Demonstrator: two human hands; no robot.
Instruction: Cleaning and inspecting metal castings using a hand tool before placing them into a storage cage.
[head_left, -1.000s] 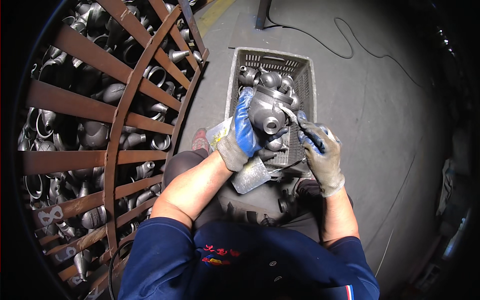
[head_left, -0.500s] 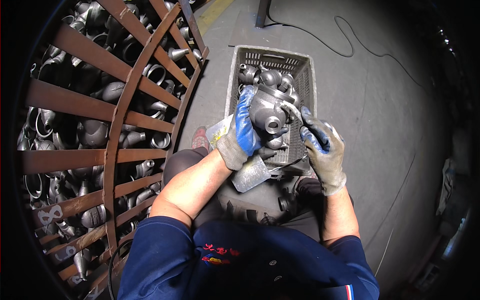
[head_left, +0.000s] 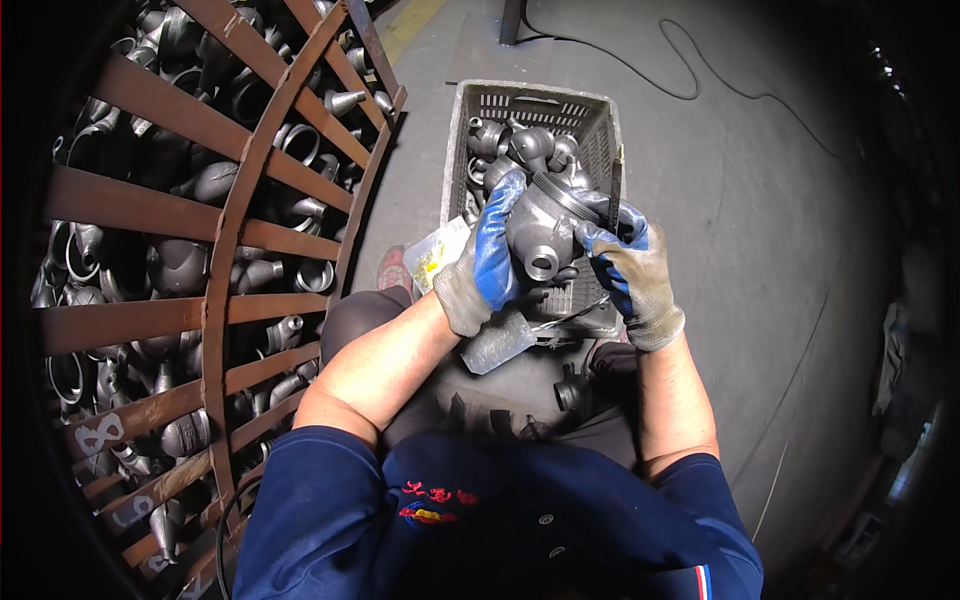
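Observation:
In front of me is a grey metal casting [head_left: 540, 225], a rounded hollow body with a ridged collar at its upper end and a short round spout facing me. My left hand [head_left: 490, 250], in a blue-coated glove, is wrapped round its left side. The gloved right hand [head_left: 630, 260] is at the casting's right side, its fingers closed round a thin dark flat tool [head_left: 616, 190] that looks like a file. That tool points up beside the collar; its lower end is hidden in the glove.
Beneath the casting stands a grey plastic crate [head_left: 610, 110] with several similar castings [head_left: 532, 145] inside. A rusty barred rack [head_left: 225, 240] full of castings rises at my left. Clear plastic sheeting [head_left: 498, 342] lies near my knees. A black cable [head_left: 640, 75] runs across the floor.
The tool has swung from lying slantwise and pale against the collar to standing upright and dark. My right hand has moved up and closer to the casting. The left hand keeps its hold.

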